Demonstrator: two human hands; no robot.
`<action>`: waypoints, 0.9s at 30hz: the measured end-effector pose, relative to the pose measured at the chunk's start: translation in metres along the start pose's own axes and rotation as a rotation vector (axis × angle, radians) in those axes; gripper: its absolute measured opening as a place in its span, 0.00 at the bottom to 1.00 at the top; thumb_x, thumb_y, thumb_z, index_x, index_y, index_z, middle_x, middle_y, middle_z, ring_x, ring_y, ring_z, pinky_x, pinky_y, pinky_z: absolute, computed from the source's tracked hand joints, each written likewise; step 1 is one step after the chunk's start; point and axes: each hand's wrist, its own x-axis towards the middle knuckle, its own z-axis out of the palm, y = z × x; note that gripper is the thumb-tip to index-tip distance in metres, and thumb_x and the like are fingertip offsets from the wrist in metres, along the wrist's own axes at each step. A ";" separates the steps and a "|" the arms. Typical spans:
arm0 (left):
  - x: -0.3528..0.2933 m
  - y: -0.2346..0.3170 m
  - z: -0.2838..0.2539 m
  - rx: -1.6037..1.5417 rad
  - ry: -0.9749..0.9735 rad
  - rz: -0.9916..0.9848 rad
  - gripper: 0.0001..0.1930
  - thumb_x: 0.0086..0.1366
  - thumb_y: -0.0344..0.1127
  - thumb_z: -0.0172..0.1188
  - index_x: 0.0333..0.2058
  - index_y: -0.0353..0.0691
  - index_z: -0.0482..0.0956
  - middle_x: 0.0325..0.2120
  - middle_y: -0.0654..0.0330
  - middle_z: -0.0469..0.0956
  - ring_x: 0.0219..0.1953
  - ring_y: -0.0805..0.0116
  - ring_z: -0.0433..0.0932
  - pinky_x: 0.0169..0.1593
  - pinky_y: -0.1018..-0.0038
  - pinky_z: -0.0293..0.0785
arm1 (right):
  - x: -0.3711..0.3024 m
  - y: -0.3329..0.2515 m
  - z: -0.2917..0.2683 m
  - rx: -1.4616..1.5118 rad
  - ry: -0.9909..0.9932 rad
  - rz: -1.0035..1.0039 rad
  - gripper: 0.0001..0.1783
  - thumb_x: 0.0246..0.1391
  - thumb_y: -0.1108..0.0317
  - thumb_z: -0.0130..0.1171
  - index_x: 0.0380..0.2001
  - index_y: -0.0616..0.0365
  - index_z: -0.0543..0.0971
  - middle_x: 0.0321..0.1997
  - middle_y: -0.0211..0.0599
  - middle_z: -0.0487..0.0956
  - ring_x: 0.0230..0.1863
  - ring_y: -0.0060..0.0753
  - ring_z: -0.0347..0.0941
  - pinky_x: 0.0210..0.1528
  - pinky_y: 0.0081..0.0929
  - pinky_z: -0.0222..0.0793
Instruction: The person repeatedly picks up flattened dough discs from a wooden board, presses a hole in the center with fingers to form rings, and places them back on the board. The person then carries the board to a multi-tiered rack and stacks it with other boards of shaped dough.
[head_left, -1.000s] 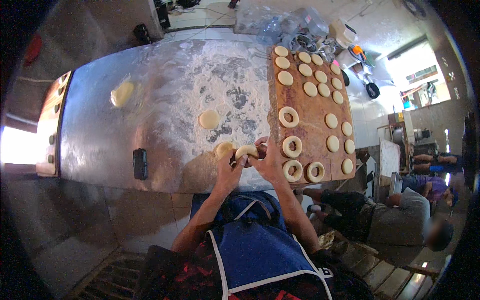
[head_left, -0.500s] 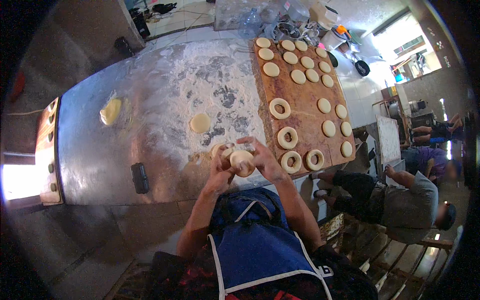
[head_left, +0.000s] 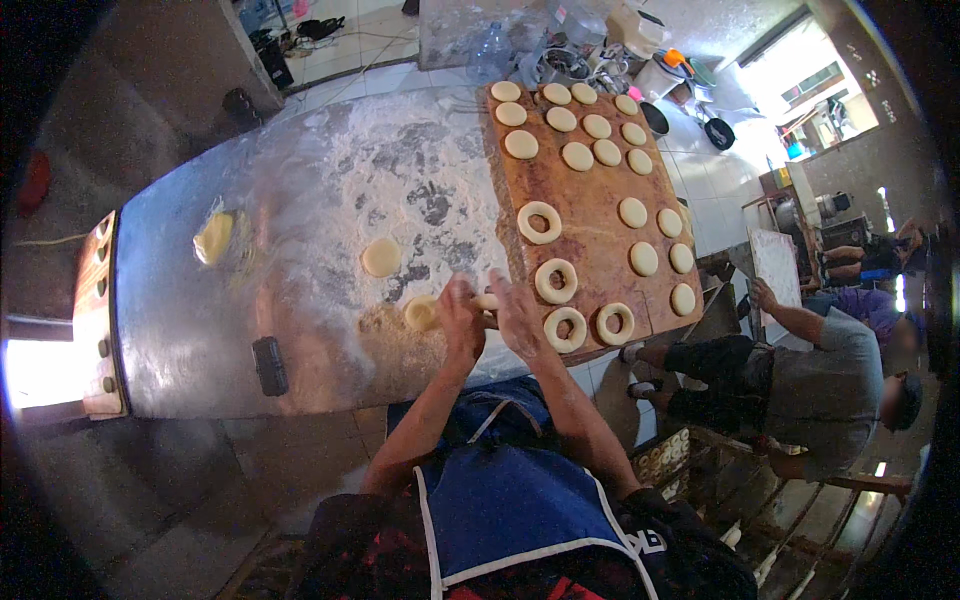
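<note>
Between my two hands, above the near edge of the floured table, is a pale piece of dough (head_left: 485, 302), mostly hidden by my fingers. My left hand (head_left: 462, 322) grips it from one side. My right hand (head_left: 518, 318) holds the other side, its fingers smeared by motion. Just left of my left hand lies a round of dough (head_left: 421, 313) on the flour, and another dough disc (head_left: 381, 257) rests farther back. On the wooden board (head_left: 590, 195) to the right are several dough rings, the closest a ring (head_left: 556, 281) beside my right hand, and several flat discs.
A dark oblong case (head_left: 269, 366) lies on the metal table (head_left: 320, 350), with a yellow lump (head_left: 214, 238) in clear plastic farther back. Bottles, pots and buckets stand beyond the board. To the right, a person in a grey shirt (head_left: 830, 370) stands by a rack.
The dough between my hands has turned and is now more covered by my fingers. My hands have come closer together. The table and board have shifted slightly left in view.
</note>
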 end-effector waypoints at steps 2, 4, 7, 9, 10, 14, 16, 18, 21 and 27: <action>0.005 -0.008 0.009 -0.280 0.076 -0.179 0.21 0.72 0.50 0.43 0.24 0.40 0.66 0.23 0.66 0.66 0.23 0.69 0.63 0.28 0.67 0.63 | 0.002 0.002 -0.005 0.134 0.138 -0.001 0.34 0.66 0.41 0.41 0.26 0.64 0.75 0.22 0.29 0.72 0.25 0.25 0.67 0.29 0.32 0.65; 0.006 -0.017 0.014 0.099 -0.015 0.077 0.22 0.71 0.52 0.42 0.24 0.41 0.67 0.24 0.65 0.68 0.24 0.69 0.65 0.28 0.65 0.64 | 0.001 0.005 -0.012 0.047 0.038 0.205 0.33 0.66 0.42 0.42 0.25 0.64 0.75 0.22 0.29 0.72 0.26 0.25 0.67 0.32 0.32 0.66; 0.002 -0.030 0.030 -0.110 0.193 0.040 0.22 0.72 0.53 0.41 0.26 0.43 0.68 0.25 0.63 0.75 0.25 0.65 0.71 0.29 0.65 0.66 | -0.002 0.007 -0.024 0.203 0.114 -0.122 0.31 0.67 0.47 0.44 0.20 0.63 0.72 0.17 0.35 0.65 0.22 0.26 0.61 0.26 0.36 0.59; 0.001 -0.033 0.036 -0.423 -0.118 -0.150 0.22 0.72 0.54 0.41 0.34 0.41 0.71 0.30 0.61 0.76 0.29 0.65 0.73 0.33 0.66 0.70 | -0.004 0.007 -0.039 0.334 0.093 -0.002 0.28 0.65 0.51 0.47 0.22 0.66 0.73 0.15 0.38 0.67 0.21 0.29 0.61 0.24 0.37 0.57; 0.002 -0.033 0.037 -0.472 -0.268 -0.168 0.23 0.72 0.55 0.41 0.38 0.40 0.72 0.32 0.60 0.76 0.31 0.64 0.75 0.35 0.67 0.71 | -0.002 0.007 -0.045 0.023 0.136 -0.157 0.28 0.66 0.51 0.47 0.21 0.65 0.71 0.17 0.34 0.67 0.22 0.27 0.62 0.25 0.34 0.58; 0.001 -0.031 0.061 0.430 0.126 0.531 0.22 0.73 0.53 0.42 0.34 0.38 0.72 0.26 0.64 0.72 0.28 0.71 0.72 0.35 0.71 0.71 | -0.004 0.013 -0.061 0.031 0.052 -0.206 0.22 0.67 0.56 0.45 0.29 0.65 0.74 0.21 0.34 0.73 0.24 0.32 0.68 0.27 0.32 0.64; -0.003 -0.030 0.077 -0.260 0.078 -0.048 0.22 0.73 0.51 0.42 0.30 0.38 0.71 0.22 0.65 0.70 0.25 0.72 0.71 0.33 0.72 0.70 | -0.002 0.017 -0.067 -0.107 0.230 -0.480 0.22 0.66 0.56 0.44 0.30 0.65 0.75 0.22 0.40 0.74 0.23 0.40 0.68 0.28 0.35 0.64; 0.001 -0.023 0.081 -0.655 -0.270 0.037 0.22 0.73 0.49 0.43 0.29 0.37 0.72 0.20 0.65 0.70 0.27 0.73 0.72 0.33 0.72 0.69 | 0.002 0.018 -0.075 -0.436 0.488 -0.770 0.22 0.65 0.57 0.45 0.29 0.66 0.76 0.22 0.47 0.74 0.22 0.48 0.67 0.29 0.38 0.64; -0.001 -0.019 0.093 0.170 -0.157 0.224 0.20 0.73 0.48 0.43 0.25 0.43 0.69 0.18 0.67 0.68 0.25 0.75 0.70 0.30 0.73 0.67 | -0.003 0.015 -0.099 -0.156 0.050 -0.215 0.24 0.65 0.57 0.42 0.23 0.64 0.72 0.18 0.54 0.68 0.22 0.56 0.66 0.29 0.46 0.60; -0.009 -0.038 0.120 -0.105 -0.175 -0.012 0.19 0.74 0.47 0.42 0.26 0.43 0.67 0.22 0.64 0.68 0.25 0.70 0.70 0.31 0.73 0.68 | -0.018 0.012 -0.132 -0.222 0.193 -0.246 0.27 0.67 0.53 0.38 0.25 0.64 0.73 0.21 0.54 0.71 0.24 0.57 0.68 0.29 0.46 0.61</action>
